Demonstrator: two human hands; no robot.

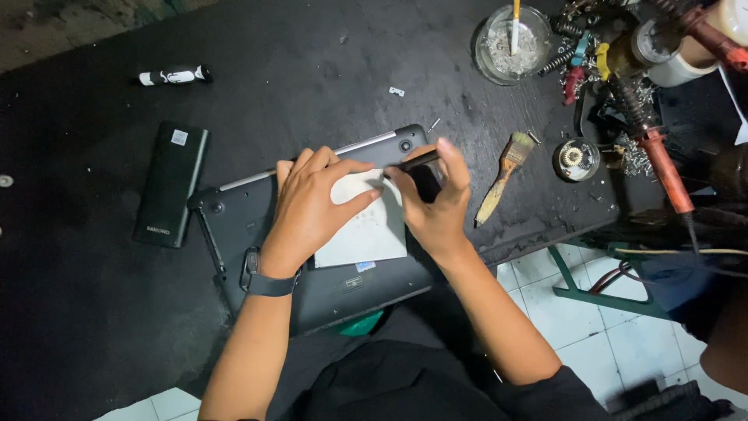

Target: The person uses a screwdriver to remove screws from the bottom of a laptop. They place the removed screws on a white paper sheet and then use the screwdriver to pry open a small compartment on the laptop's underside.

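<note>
An upturned dark laptop (312, 257) lies bottom-side up on the black worktable (93, 312), its near edge jutting past the table's front edge. On its underside sits a pale rectangular panel (366, 230). The left hand (312, 206) rests flat on the laptop, fingers spread and bent, the fingertips pressing on the panel's upper-left part; a dark watch (265, 281) circles that wrist. The right hand (436, 203) is at the laptop's right side, thumb and fingers pinching a slim black tool (413, 162) whose tip meets the panel's upper-right corner — whether it is a driver or a pry stick I cannot tell.

Left of the laptop, close by but apart from it, lies a long black battery pack (170, 183), and farther up from that a small black-and-white marker (175, 76). Right of the laptop a wooden-handled brush (502, 175) lies tilted. Beyond the laptop's far right corner stand a glass ashtray (514, 43) and a clutter of springs, tape and a red-handled soldering iron (666, 168).
</note>
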